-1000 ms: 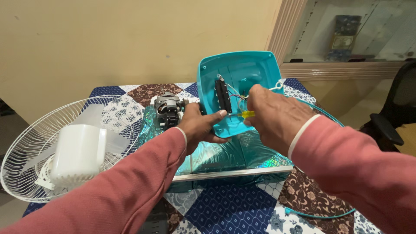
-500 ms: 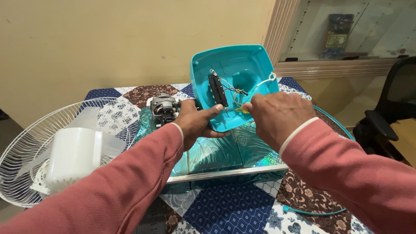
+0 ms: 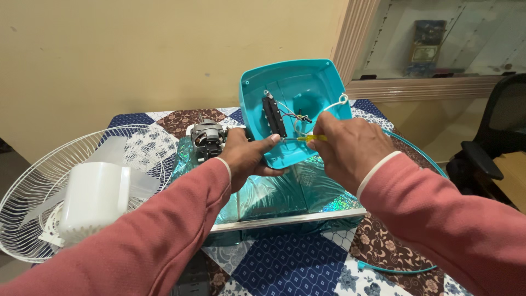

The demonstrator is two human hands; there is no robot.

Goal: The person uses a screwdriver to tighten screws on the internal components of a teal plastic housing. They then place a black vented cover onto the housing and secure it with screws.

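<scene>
Teal base (image 3: 307,82) stands tilted on its edge near the table's far edge, hollow underside toward the camera, showing a black switch block (image 3: 273,117) and loose wires (image 3: 296,116). The left hand (image 3: 247,156) is clamped on its lower left rim, thumb inside. The right hand (image 3: 350,145) is closed around a yellow-handled screwdriver (image 3: 307,138), tip pointing at the switch block. A motor (image 3: 207,137) sits just left of the base. A white fan guard (image 3: 33,186) with a white cover (image 3: 94,198) lies at the table's left edge.
</scene>
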